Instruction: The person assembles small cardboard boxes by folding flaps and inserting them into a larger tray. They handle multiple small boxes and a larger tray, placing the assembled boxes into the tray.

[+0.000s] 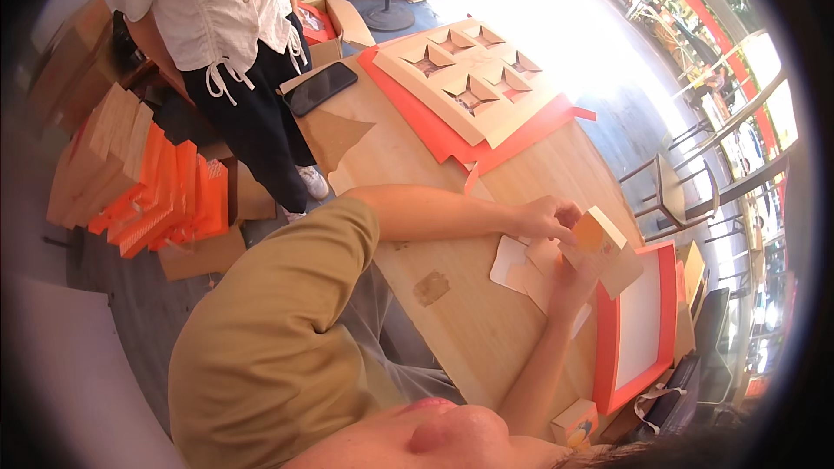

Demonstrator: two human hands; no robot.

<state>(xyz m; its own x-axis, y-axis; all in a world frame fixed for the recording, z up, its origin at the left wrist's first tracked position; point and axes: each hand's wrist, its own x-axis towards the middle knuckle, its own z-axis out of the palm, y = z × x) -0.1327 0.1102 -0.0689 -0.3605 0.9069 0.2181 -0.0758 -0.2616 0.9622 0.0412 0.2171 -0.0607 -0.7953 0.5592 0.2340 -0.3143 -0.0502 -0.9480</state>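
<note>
A small tan cardboard box [599, 236] with an open flap is held up over the right part of the table. My right hand [573, 282] grips it from below, and its fingers are largely hidden behind the box. At the box's left edge, my left hand [549, 219] has its fingers bent and pinched against the cardboard. Under both hands lie flat, pale cardboard pieces [511, 262], partly covered by my right hand. Just right of the held box is a shallow red tray-like box [605, 356] with a white inside.
A large tan insert [452, 117] with several star-cut openings lies on red card at the table's far end. A dark phone [321, 89] rests near a standing person [226, 26]. Red and tan boxes [161, 191] are stacked at left; chairs [665, 191] stand at right.
</note>
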